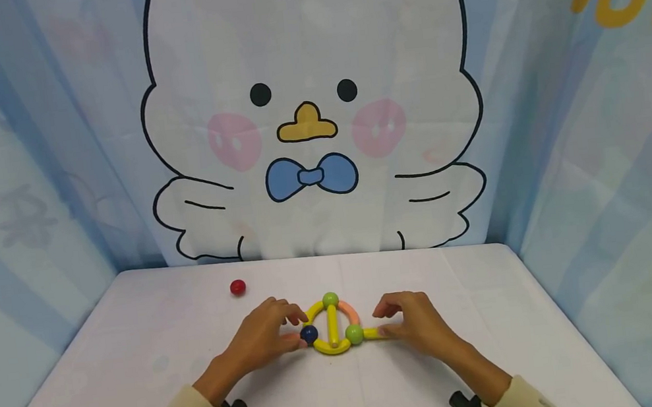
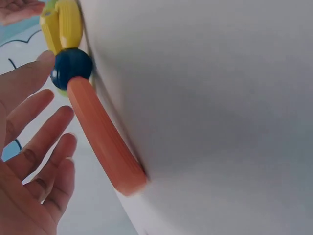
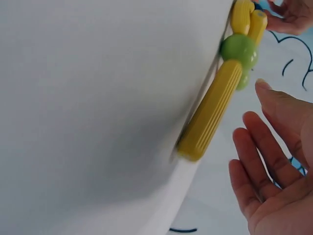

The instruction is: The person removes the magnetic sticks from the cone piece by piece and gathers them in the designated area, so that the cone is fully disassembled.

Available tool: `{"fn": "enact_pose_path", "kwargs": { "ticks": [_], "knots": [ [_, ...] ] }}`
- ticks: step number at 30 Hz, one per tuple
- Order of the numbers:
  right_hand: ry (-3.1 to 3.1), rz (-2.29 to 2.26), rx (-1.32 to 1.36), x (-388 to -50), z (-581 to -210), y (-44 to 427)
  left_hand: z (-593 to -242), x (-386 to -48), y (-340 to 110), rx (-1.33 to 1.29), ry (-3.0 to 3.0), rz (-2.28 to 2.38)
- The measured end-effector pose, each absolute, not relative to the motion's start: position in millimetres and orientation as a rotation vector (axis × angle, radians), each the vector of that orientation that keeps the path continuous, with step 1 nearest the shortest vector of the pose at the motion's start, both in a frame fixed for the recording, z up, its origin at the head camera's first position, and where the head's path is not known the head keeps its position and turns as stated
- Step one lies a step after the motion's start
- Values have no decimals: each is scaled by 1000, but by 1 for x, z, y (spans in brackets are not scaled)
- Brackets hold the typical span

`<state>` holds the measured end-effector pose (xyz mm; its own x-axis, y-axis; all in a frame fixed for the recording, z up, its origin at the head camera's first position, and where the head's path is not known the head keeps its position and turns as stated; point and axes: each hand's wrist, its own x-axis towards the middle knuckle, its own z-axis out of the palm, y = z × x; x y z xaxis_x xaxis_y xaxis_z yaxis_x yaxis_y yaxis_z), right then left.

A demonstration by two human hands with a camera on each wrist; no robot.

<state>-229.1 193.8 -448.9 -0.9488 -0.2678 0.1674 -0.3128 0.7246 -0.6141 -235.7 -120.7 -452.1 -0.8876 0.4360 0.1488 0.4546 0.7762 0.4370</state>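
Observation:
A ring of curved yellow and salmon pieces, joined by balls, lies on the table, with a straight yellow rod (image 1: pixel 332 322) across its middle. Beside its navy ball (image 1: pixel 308 334), my left hand (image 1: pixel 261 335) has loosely bent, spread fingers. In the left wrist view an orange rod (image 2: pixel 106 137) runs out from that ball; in the head view the left hand hides it. My right hand (image 1: pixel 419 323) hovers by another yellow rod (image 3: pixel 211 112), which sticks out from a green ball (image 1: pixel 354 334). Its fingers are relaxed, gripping nothing. A second green ball (image 1: pixel 330 300) tops the ring.
A loose red ball (image 1: pixel 238 287) lies farther back on the white table (image 1: pixel 153 314), left of the ring. Behind the table hangs a curtain (image 1: pixel 328 223) with a cartoon bird; more printed cloth stands on both sides.

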Motion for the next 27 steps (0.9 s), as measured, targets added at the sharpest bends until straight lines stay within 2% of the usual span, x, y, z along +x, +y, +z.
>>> {"fn": "enact_pose_path", "kwargs": {
  "ticks": [15,27],
  "knots": [
    [-2778,1268,757,-236,-449,123,-461,-236,-134,-727,-2983,-709],
    [-2845,1098,858,-244,-459,86,-461,-233,-137,-756,-2963,-736]
  ]
}}
